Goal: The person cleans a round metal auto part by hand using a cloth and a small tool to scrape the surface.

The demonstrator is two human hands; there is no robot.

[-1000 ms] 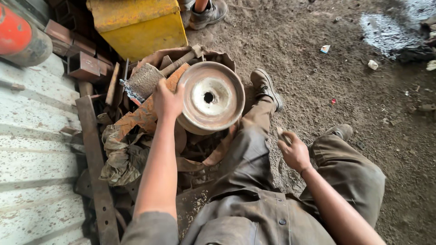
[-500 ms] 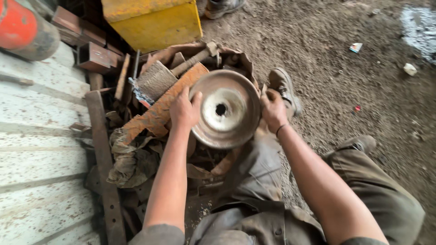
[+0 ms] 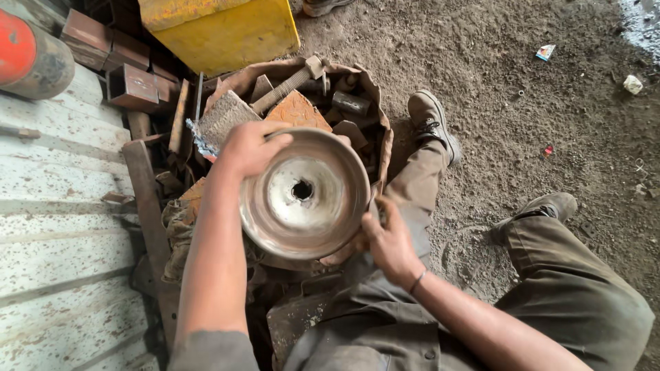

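1. A seated person holds a round, dished metal disc with a hole at its centre, above a heap of scrap between the knees.
2. The left hand has its grip closed over the disc's upper left rim; the right hand has its grip closed on the lower right rim, fingers curled underneath.
3. Directly behind the disc sits an open brown sack holding rusty metal: a threaded bolt, a short cylinder and an orange rusted plate.
4. To the left of the sack lie rusty square tubes and a long flat bar, beside a pale corrugated sheet.
5. A yellow metal box stands at the top, and a red-ended cylinder at the top left.
6. On the dirt floor to the right lie small scraps of litter: a coloured wrapper and a white crumpled piece.
7. The person's worn boot rests just beside the sack.
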